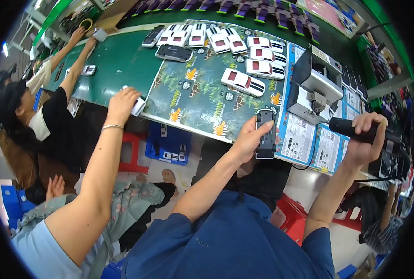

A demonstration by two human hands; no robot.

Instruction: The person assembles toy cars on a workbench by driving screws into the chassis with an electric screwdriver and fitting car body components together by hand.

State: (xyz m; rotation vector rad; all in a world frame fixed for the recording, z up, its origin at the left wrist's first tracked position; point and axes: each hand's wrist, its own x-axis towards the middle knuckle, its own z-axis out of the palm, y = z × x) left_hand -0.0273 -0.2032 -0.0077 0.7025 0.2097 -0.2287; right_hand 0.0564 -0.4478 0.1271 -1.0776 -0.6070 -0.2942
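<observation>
Currently, left hand (249, 139) is pinching an upturned toy car (266, 142); right hand (366, 148) is clasping a black tool (344, 127).

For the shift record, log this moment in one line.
left hand: holds toy car, underside showing; right hand: holds black tool; nearby: white cars

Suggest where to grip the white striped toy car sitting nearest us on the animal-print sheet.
Probably pinch the white striped toy car across its cabin, by the long sides, from above and the near side: it stands roof up, and a second striped car sits close on its far side, by the hood.
</observation>
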